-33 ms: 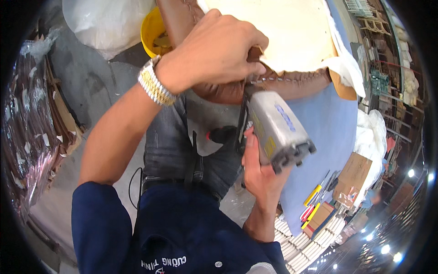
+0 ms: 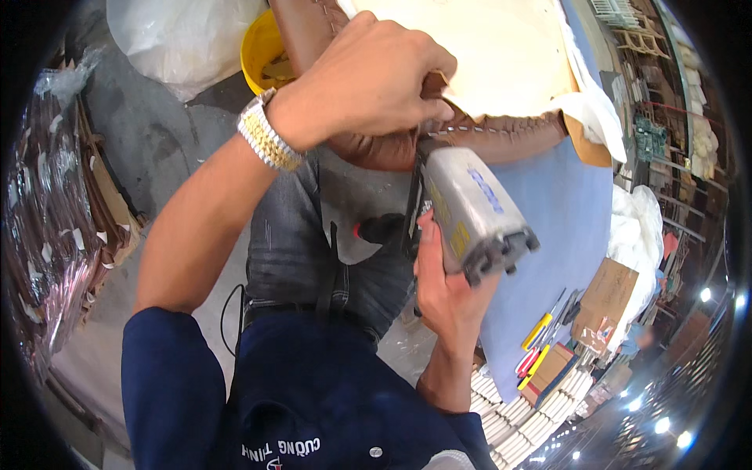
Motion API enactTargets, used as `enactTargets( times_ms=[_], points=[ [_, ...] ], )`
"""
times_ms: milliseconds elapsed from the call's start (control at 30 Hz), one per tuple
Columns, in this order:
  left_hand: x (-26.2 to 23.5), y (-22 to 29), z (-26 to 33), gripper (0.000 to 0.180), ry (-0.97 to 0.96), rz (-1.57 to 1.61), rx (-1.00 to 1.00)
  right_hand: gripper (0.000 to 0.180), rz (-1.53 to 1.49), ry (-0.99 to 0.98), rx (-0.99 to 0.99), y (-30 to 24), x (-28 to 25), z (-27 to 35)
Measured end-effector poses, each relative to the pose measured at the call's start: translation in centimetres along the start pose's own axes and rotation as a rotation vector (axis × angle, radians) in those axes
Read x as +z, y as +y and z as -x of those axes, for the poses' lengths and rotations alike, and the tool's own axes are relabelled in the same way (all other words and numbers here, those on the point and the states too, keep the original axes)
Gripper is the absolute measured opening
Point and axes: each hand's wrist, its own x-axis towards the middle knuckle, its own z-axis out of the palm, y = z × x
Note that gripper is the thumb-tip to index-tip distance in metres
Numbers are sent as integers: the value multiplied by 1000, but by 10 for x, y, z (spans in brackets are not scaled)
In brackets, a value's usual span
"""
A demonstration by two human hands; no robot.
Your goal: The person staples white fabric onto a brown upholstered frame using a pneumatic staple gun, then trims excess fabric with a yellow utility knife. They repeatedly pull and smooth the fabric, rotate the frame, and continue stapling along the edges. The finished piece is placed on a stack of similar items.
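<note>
Brown leather [image 2: 501,141] is wrapped over the edge of a cushioned panel with a cream face [image 2: 501,55]. A line of staples runs through its puckered edge. My left hand [image 2: 384,78], wearing a gold and silver watch on its wrist, is closed on the leather edge, pinching a fold between thumb and fingers. In my right hand [image 2: 450,301] is a silver staple gun [image 2: 474,204], gripped around its body. Its nose end meets the leather just below my left fingertips; the exact contact is hidden.
The panel rests on a blue-topped table [image 2: 548,235]. Hand tools with yellow and red handles [image 2: 536,333] lie near a cardboard box [image 2: 603,301]. A yellow bucket [image 2: 252,51] and white plastic bag [image 2: 184,39] stand on the floor. Plastic-wrapped brown pieces [image 2: 55,227] are stacked at left.
The staple gun and my right hand have shifted slightly upward toward the panel. My left hand keeps its pinch on the leather.
</note>
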Motion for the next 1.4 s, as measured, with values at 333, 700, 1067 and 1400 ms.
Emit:
enactTargets(
  times_ms=[333,700,1067,1400],
  points=[
    [-4,-7,-15,33,55,4,10,43,-385,115,220,-23,3,-5],
    [2,-2,-4,29,92,39,15,38,-137,80,229,-9,9,0],
    [10,-14,-3,31,124,134,111,30,-51,-39,75,-3,10,-19],
    [-42,5,21,39,145,392,-205,33,528,170,406,51,-103,30]
  ],
)
